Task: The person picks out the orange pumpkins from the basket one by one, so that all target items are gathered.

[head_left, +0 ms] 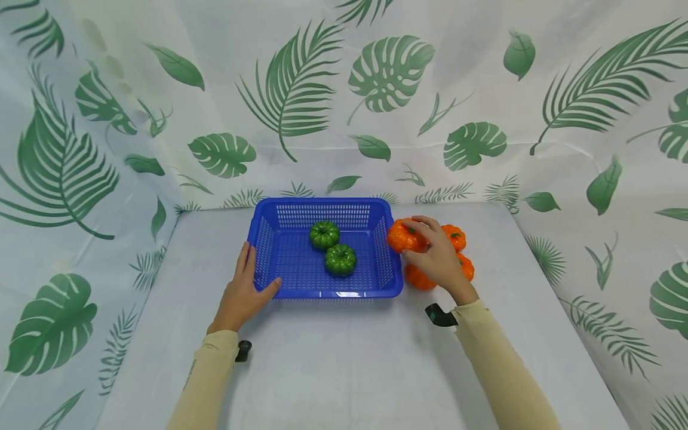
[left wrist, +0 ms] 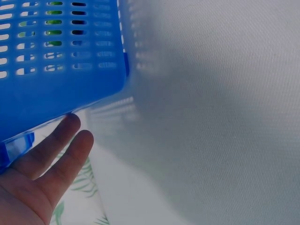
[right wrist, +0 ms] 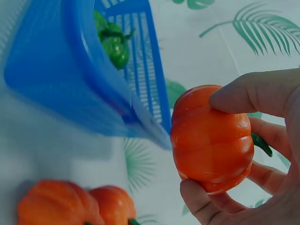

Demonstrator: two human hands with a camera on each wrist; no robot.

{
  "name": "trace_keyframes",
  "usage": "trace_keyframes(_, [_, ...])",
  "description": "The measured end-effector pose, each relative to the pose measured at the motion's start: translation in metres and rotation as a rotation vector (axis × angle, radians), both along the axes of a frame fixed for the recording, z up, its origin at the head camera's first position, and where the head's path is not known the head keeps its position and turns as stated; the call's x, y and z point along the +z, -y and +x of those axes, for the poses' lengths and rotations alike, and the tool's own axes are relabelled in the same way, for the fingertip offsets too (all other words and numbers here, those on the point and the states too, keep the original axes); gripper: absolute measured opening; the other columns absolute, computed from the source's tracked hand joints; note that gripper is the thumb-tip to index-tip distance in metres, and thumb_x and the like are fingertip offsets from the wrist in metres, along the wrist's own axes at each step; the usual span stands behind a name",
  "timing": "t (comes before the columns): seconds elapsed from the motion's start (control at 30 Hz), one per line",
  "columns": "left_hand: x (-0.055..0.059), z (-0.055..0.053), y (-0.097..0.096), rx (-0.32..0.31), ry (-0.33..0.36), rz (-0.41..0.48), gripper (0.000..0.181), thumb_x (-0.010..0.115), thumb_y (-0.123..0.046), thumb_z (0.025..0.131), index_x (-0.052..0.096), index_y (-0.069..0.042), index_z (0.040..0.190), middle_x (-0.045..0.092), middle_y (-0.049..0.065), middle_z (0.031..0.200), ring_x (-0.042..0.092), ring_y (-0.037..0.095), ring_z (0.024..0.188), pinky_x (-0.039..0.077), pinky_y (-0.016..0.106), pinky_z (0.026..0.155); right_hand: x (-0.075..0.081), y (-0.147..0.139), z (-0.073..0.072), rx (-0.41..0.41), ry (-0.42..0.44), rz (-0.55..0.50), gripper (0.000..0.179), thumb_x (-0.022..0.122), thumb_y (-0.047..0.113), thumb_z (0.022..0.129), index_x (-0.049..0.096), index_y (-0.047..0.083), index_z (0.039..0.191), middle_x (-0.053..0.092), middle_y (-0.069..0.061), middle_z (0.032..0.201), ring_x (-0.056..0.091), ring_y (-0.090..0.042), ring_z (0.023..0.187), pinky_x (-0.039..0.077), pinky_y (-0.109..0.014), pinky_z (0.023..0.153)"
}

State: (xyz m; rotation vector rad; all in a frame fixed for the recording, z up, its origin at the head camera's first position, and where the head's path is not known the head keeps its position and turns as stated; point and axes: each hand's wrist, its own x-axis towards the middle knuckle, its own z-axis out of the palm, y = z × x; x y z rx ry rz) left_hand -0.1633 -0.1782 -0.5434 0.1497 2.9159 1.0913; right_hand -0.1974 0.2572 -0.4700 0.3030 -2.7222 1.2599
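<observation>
My right hand grips a small orange pumpkin with a green stem, raised beside the right rim of the blue plastic basket. In the right wrist view, thumb and fingers curl round this pumpkin. Two glossy green pumpkins sit inside the basket, one just behind the other. My left hand rests at the basket's left front corner, thumb spread along the front rim. Two straight fingers show under the basket's edge in the left wrist view.
Several more orange pumpkins lie on the white table right of the basket, partly hidden by my right hand. A leaf-printed sheet rises behind the table and at both sides.
</observation>
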Motion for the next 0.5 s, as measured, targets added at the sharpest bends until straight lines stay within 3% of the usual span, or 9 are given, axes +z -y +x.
trace_keyframes(0.3, [0.002, 0.0, 0.0, -0.001, -0.012, -0.001, 0.106, 0.07, -0.049, 0.1, 0.006, -0.002, 0.172, -0.004, 0.01, 0.18, 0.036, 0.055, 0.149, 0.036, 0.07, 0.115, -0.006, -0.026, 0.002, -0.05, -0.003, 0.007, 0.057, 0.076, 0.005, 0.091, 0.063, 0.004, 0.147, 0.044, -0.02, 0.16, 0.041, -0.05, 0.145, 0.037, -0.074, 0.113])
trace_keyframes(0.5, [0.001, 0.0, 0.0, 0.0, 0.009, 0.005, 0.109, 0.069, -0.055, 0.1, 0.004, -0.006, 0.172, -0.008, 0.005, 0.18, 0.035, 0.054, 0.151, 0.037, 0.069, 0.116, -0.009, -0.045, 0.005, -0.087, -0.03, 0.016, 0.057, 0.076, 0.003, 0.091, 0.063, 0.001, 0.146, 0.044, -0.023, 0.158, 0.043, -0.052, 0.143, 0.037, -0.075, 0.112])
